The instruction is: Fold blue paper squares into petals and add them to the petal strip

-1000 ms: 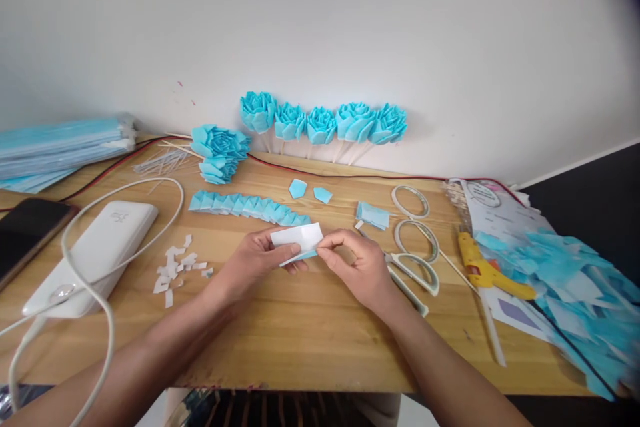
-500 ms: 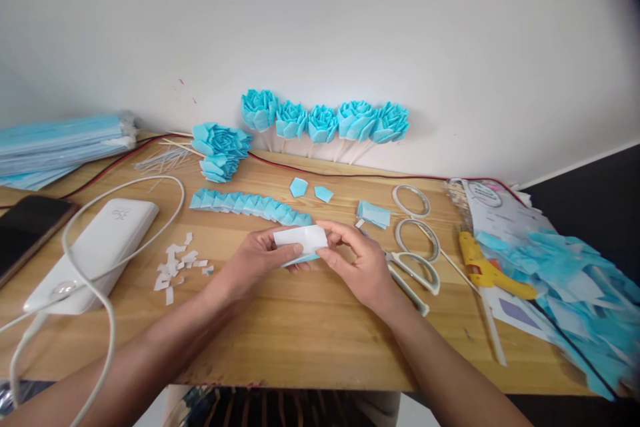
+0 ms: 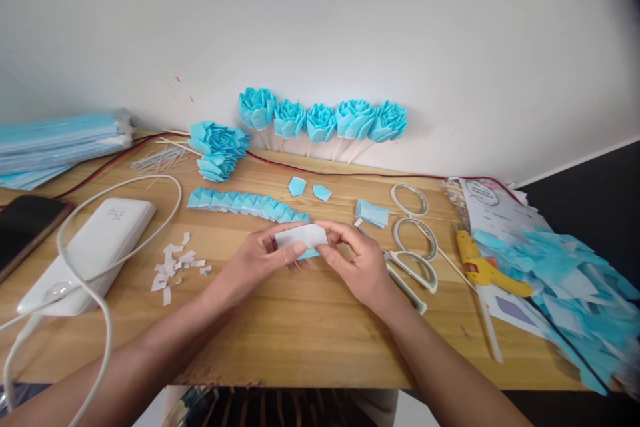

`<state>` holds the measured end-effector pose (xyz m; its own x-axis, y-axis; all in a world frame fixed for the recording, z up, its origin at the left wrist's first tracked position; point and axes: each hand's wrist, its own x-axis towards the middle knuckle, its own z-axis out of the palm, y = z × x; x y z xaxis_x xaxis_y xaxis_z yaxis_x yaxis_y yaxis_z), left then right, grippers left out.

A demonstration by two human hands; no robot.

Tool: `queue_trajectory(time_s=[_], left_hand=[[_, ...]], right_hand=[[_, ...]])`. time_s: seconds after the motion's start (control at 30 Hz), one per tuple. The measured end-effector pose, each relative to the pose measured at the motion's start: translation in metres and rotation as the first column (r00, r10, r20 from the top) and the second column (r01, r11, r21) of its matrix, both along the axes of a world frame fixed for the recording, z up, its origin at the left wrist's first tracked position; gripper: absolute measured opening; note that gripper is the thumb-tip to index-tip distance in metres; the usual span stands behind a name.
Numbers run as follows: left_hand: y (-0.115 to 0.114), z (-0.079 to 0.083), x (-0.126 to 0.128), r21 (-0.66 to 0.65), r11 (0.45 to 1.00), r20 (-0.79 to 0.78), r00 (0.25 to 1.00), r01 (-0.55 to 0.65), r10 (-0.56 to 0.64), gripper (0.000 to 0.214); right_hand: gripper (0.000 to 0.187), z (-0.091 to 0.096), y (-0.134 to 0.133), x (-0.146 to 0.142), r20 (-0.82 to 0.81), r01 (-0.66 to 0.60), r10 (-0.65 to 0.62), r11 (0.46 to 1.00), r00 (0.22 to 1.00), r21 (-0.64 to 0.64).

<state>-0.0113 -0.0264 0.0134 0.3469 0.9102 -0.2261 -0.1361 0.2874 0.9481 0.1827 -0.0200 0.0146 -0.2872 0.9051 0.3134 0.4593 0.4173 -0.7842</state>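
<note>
Both hands meet over the middle of the wooden table (image 3: 300, 340). My left hand (image 3: 255, 260) pinches the left side of a small white and blue paper piece (image 3: 303, 238). My right hand (image 3: 357, 263) pinches its right end with thumb and fingers. Just behind the hands lies a strip of folded blue petals (image 3: 245, 205). Two loose blue petals (image 3: 309, 189) and a small blue paper stack (image 3: 373, 213) lie further back.
Blue paper roses (image 3: 320, 119) lean on the wall; one more rose (image 3: 217, 147) lies left. White scissors (image 3: 413, 273), tape rings (image 3: 413, 217), a yellow glue gun (image 3: 485, 270) and blue scraps (image 3: 565, 287) sit right. A power bank (image 3: 93, 250), cable, phone (image 3: 23, 230), white scraps (image 3: 175, 265) sit left.
The right fingers have slid slightly along the paper piece's right end, and the piece has tilted a little. The view has shifted slightly.
</note>
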Motion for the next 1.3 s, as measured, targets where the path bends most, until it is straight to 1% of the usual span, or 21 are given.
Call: queue_trajectory(time_s=[0.13, 0.23, 0.33, 0.4, 0.43, 0.5, 0.6, 0.7, 0.8, 0.9, 1.0, 1.07, 1.13, 1.2, 1.23, 1.3], left_hand=[[-0.003, 0.001, 0.003, 0.032, 0.999, -0.04, 0.999, -0.024, 0.025, 0.058], [-0.003, 0.002, 0.003, 0.053, 0.998, -0.12, 0.992, -0.036, 0.042, 0.055], [-0.002, 0.001, 0.002, 0.115, 0.992, -0.203, 0.977, -0.05, 0.073, 0.054], [-0.003, -0.001, 0.003, 0.175, 0.984, -0.24, 0.967, -0.046, 0.088, 0.052], [-0.003, -0.002, 0.003, 0.207, 0.978, -0.258, 0.962, -0.04, 0.094, 0.05], [-0.005, -0.002, 0.005, 0.261, 0.965, -0.289, 0.952, -0.028, 0.106, 0.047], [-0.006, 0.0, 0.006, 0.3, 0.954, -0.326, 0.939, -0.01, 0.113, 0.046], [-0.005, 0.001, 0.005, 0.292, 0.956, -0.322, 0.938, -0.029, 0.127, 0.05], [-0.002, 0.002, 0.003, 0.247, 0.965, -0.197, 0.97, -0.089, 0.14, 0.054], [-0.001, 0.004, 0.001, 0.185, 0.972, -0.022, 0.988, -0.145, 0.151, 0.054], [-0.001, 0.005, 0.001, 0.154, 0.976, 0.118, 0.984, -0.151, 0.134, 0.06], [-0.001, 0.005, 0.001, 0.133, 0.982, 0.156, 0.981, -0.136, 0.115, 0.065], [0.0, 0.005, 0.003, 0.094, 0.991, 0.109, 0.99, -0.095, 0.085, 0.062], [0.001, 0.005, 0.004, 0.066, 0.997, -0.008, 0.999, -0.044, 0.045, 0.045], [0.001, 0.005, 0.005, 0.07, 0.997, -0.061, 0.997, -0.038, 0.042, 0.038], [0.001, 0.006, 0.005, 0.088, 0.995, -0.135, 0.989, -0.048, 0.059, 0.034]], right_hand=[[0.028, 0.001, -0.001, -0.001, -0.024, 0.002, -0.003, 1.0, 1.0, -0.029], [0.03, 0.001, 0.0, 0.0, -0.076, -0.031, 0.021, 0.991, 0.997, -0.133], [0.041, 0.002, 0.001, 0.002, -0.193, -0.126, 0.07, 0.947, 0.979, -0.294], [0.053, 0.004, 0.0, 0.002, -0.247, -0.203, 0.119, 0.913, 0.962, -0.353], [0.059, 0.005, 0.0, 0.002, -0.242, -0.222, 0.138, 0.905, 0.961, -0.363], [0.064, 0.007, -0.001, -0.001, -0.178, -0.208, 0.152, 0.909, 0.972, -0.361], [0.061, 0.008, -0.004, -0.006, -0.085, -0.158, 0.137, 0.926, 0.987, -0.342], [0.064, 0.008, -0.004, -0.007, -0.102, -0.139, 0.11, 0.928, 0.989, -0.346], [0.065, 0.009, -0.003, -0.006, -0.103, -0.117, 0.085, 0.926, 0.991, -0.359], [0.061, 0.01, -0.003, -0.006, -0.071, -0.133, 0.115, 0.925, 0.991, -0.355], [0.057, 0.01, -0.003, -0.006, -0.103, -0.144, 0.114, 0.922, 0.988, -0.359], [0.054, 0.009, -0.003, -0.008, -0.14, -0.117, 0.073, 0.933, 0.987, -0.339], [0.052, 0.007, -0.004, -0.009, -0.166, -0.083, 0.032, 0.948, 0.986, -0.309], [0.051, 0.005, -0.004, -0.01, -0.17, -0.064, 0.015, 0.955, 0.985, -0.289], [0.051, 0.004, -0.004, -0.01, -0.165, -0.056, 0.009, 0.958, 0.986, -0.282], [0.051, 0.002, -0.004, -0.011, -0.149, -0.043, 0.001, 0.961, 0.989, -0.272]])
